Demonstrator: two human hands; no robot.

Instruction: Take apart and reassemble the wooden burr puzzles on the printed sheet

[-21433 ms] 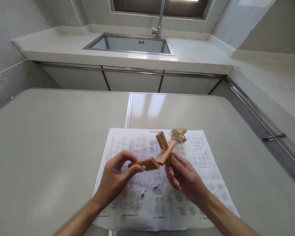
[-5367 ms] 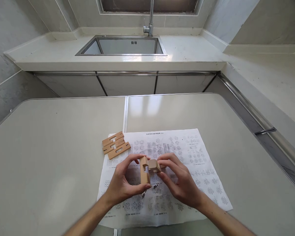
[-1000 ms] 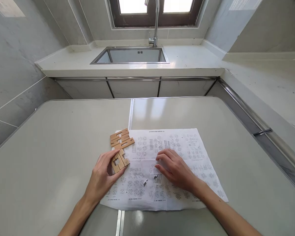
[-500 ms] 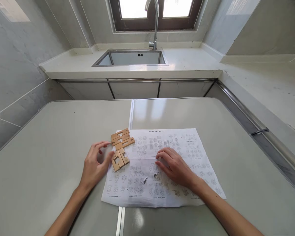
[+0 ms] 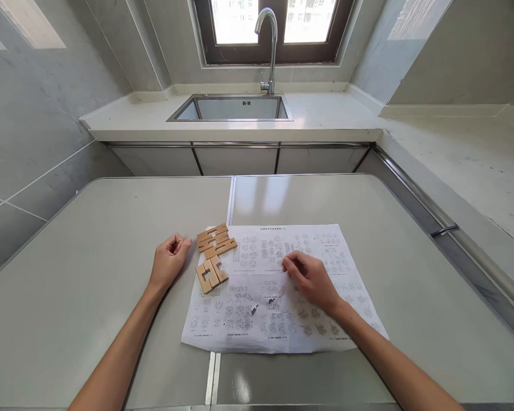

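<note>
In the head view, your left hand (image 5: 170,260) is curled into a loose fist on the left half of the worktop (image 5: 89,274), with nothing visible in it. Just beside it, apart from your fingers, lie three long, flat, slotted brown wooden blocks (image 5: 223,238), over the far-left corner of the creased white printed paper sheet (image 5: 252,277). They lie side by side on their broad faces, presumably to keep them steady and in order. Nearer you, along the sheet's left edge, sits a group of paler, notched wooden blocks (image 5: 213,273); whether the two groups touch, you cannot tell. Grouping them at that corner probably keeps most of the printed figures readable. Your right hand (image 5: 310,277) is bent over the sheet's right half, fingertips drawn in to the thumb, gripping nothing visible.
</note>
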